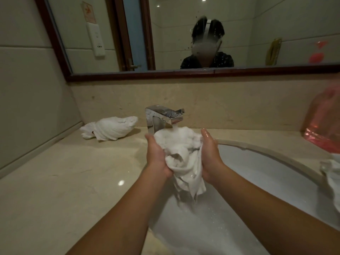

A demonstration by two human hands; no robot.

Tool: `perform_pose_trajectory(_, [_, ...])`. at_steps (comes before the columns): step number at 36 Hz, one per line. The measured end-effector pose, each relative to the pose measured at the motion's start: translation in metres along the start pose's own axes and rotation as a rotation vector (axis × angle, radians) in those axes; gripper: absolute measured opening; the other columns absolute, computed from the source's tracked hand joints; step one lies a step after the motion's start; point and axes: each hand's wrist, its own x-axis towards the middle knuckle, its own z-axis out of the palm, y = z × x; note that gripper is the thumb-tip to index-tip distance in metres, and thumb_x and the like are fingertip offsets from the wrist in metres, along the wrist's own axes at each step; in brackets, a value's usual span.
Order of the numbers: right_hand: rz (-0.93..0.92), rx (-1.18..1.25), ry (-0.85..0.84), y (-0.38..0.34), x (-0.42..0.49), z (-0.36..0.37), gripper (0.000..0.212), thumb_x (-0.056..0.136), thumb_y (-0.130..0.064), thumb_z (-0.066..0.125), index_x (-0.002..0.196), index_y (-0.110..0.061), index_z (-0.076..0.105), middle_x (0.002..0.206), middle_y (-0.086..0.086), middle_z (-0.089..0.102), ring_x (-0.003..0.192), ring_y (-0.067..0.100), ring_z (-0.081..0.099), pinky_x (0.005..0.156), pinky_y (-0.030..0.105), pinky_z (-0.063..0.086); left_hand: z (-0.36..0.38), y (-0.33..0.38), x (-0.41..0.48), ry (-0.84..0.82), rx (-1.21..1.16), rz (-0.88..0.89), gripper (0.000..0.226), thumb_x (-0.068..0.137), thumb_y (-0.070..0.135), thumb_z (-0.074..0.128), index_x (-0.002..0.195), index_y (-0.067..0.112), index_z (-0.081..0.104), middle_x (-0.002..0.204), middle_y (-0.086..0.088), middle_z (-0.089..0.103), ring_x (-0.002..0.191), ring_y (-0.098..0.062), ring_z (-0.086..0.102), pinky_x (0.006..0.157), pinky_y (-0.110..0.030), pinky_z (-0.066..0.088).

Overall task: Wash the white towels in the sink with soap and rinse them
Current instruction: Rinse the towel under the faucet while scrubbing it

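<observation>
Two hands press a wet white towel [181,157] between them under the running faucet [161,116], over the sink [257,173]. The left hand [156,155] grips the bunched cloth on one side, fingers curled around it; the right hand [209,153] presses flat against the other side, fingers straight and together. Water streams onto the top of the towel and drips from its hanging end into the foamy basin. A second white towel [110,127] lies twisted on the table [73,181] left of the faucet, and a pink plastic bag [323,126] stands at right. The step in hand appears to be rinsing; next would likely come squeezing the suds out and wringing.
</observation>
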Motion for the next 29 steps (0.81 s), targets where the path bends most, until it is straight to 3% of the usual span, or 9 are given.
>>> perform_pose_trajectory(2, [0.004,-0.063,-0.096,0.016,0.019,-0.009,0.099,0.065,-0.085,0.069,0.144,-0.027,0.057,0.128,0.011,0.075,0.113,0.035,0.074,0.101,0.056,0.057,-0.002,0.002,0.002,0.015,-0.069,0.035,0.088,0.102,0.079,0.022,0.138,0.011,0.066,0.129,-0.021,0.071,0.113,-0.040,0.068,0.085,-0.047,0.055])
perform_pose_trajectory(4, [0.019,-0.119,-0.136,0.016,0.004,-0.004,0.102,0.066,-0.089,0.068,0.145,-0.025,0.060,0.127,0.010,0.076,0.114,0.033,0.075,0.104,0.055,0.056,-0.003,0.005,0.002,0.023,-0.109,0.043,0.088,0.102,0.079,0.021,0.143,0.013,0.063,0.136,-0.022,0.068,0.117,-0.042,0.065,0.086,-0.048,0.054])
perform_pose_trajectory(8, [0.103,-0.092,-0.204,0.010,-0.032,0.015,0.085,0.098,-0.080,0.038,0.137,-0.011,0.069,0.126,0.020,0.075,0.121,0.037,0.071,0.114,0.054,0.049,-0.004,0.011,-0.003,0.034,-0.153,0.081,0.080,0.106,0.074,0.020,0.138,0.013,0.062,0.112,-0.016,0.070,0.092,-0.034,0.065,0.066,-0.041,0.049])
perform_pose_trajectory(11, [0.162,-0.007,-0.239,0.007,-0.032,0.016,0.094,0.100,-0.081,0.029,0.137,-0.005,0.068,0.128,0.025,0.072,0.126,0.041,0.066,0.118,0.053,0.045,-0.007,0.011,-0.001,0.048,-0.169,0.124,0.081,0.103,0.078,0.027,0.138,0.014,0.063,0.118,-0.016,0.071,0.101,-0.034,0.068,0.073,-0.042,0.056])
perform_pose_trajectory(14, [0.195,0.030,-0.211,-0.002,-0.033,0.012,0.096,0.098,-0.083,0.028,0.134,-0.004,0.069,0.126,0.026,0.073,0.122,0.042,0.068,0.109,0.049,0.051,-0.013,0.003,0.012,0.057,-0.168,0.155,0.096,0.074,0.093,0.057,0.132,0.018,0.070,0.127,-0.014,0.074,0.111,-0.038,0.073,0.097,-0.055,0.059])
perform_pose_trajectory(17, [0.254,0.145,-0.180,-0.011,-0.032,0.004,0.097,0.095,-0.085,0.035,0.126,0.001,0.069,0.123,0.032,0.072,0.118,0.046,0.067,0.098,0.050,0.053,-0.018,-0.005,0.027,0.024,-0.144,0.169,0.105,0.050,0.088,0.070,0.129,0.019,0.074,0.124,-0.015,0.076,0.108,-0.042,0.075,0.099,-0.063,0.057])
perform_pose_trajectory(22, [0.210,0.195,-0.080,-0.026,-0.028,-0.005,0.087,0.098,-0.073,0.047,0.121,0.008,0.065,0.114,0.031,0.073,0.108,0.047,0.070,0.086,0.052,0.058,-0.012,-0.002,0.012,-0.105,-0.089,0.204,0.100,0.060,0.087,0.066,0.133,0.018,0.073,0.129,-0.016,0.074,0.118,-0.040,0.071,0.109,-0.060,0.051])
perform_pose_trajectory(25, [0.193,0.165,-0.107,-0.025,-0.025,-0.006,0.083,0.100,-0.071,0.046,0.130,0.004,0.065,0.118,0.030,0.073,0.111,0.047,0.070,0.093,0.052,0.058,-0.009,0.001,0.003,-0.145,-0.046,0.224,0.097,0.072,0.090,0.056,0.133,0.016,0.073,0.130,-0.017,0.074,0.122,-0.038,0.070,0.111,-0.054,0.050])
perform_pose_trajectory(29, [0.137,0.125,-0.151,-0.025,-0.029,-0.003,0.067,0.105,-0.064,0.043,0.110,-0.004,0.072,0.089,0.023,0.079,0.097,0.041,0.072,0.085,0.047,0.057,-0.009,-0.001,-0.009,-0.166,0.045,0.169,0.091,0.092,0.086,0.034,0.126,0.012,0.076,0.119,-0.017,0.078,0.116,-0.039,0.072,0.108,-0.052,0.052])
